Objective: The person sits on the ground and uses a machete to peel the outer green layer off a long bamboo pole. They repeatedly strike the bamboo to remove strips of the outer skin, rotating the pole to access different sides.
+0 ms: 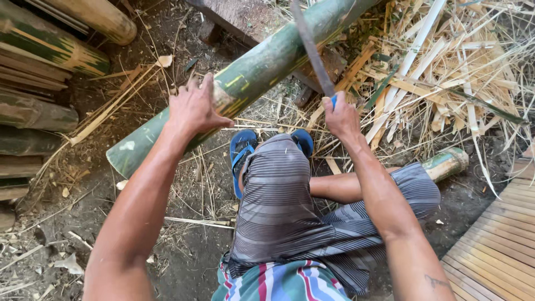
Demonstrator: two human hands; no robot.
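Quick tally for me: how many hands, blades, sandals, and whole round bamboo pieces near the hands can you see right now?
Hands: 2, left hand on the long green bamboo pole, right hand gripping the long blade
Blades: 1
Blue sandals: 2
Round bamboo pieces: 2, the pole and a short bamboo section
Total: 7

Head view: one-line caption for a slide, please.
Left hand steadies a green bamboo pole; right hand grips a long blade over it.
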